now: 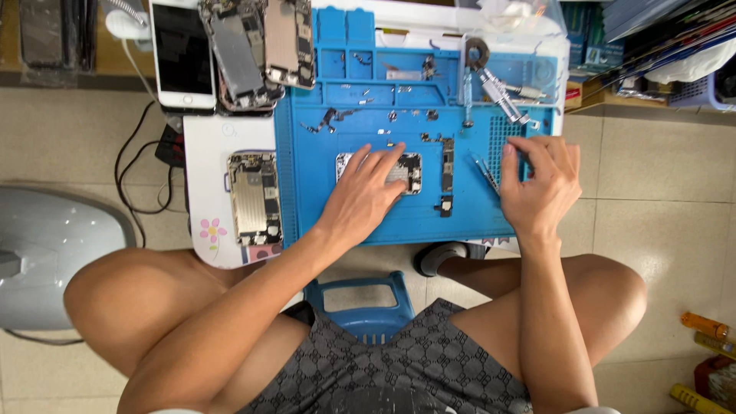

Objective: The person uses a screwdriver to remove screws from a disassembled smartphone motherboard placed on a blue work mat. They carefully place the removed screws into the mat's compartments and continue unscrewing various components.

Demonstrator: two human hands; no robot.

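My left hand [360, 201] lies flat on an opened phone body [410, 170] in the middle of the blue repair mat [307, 184], fingers spread over it. My right hand [540, 184] rests at the mat's right side, fingertips touching the grid area near a pair of tweezers [485, 173]. A narrow circuit board [448, 165] lies between the two hands. Small screws and parts are scattered over the mat's upper half.
Another opened phone shell [253, 197] lies on the small white table [203, 138], left of the mat. A white phone [182, 54] and several gutted phone bodies [261, 46] sit at the back left. Tools [506, 96] lie at the mat's back right. A blue stool [368, 299] stands between my knees.
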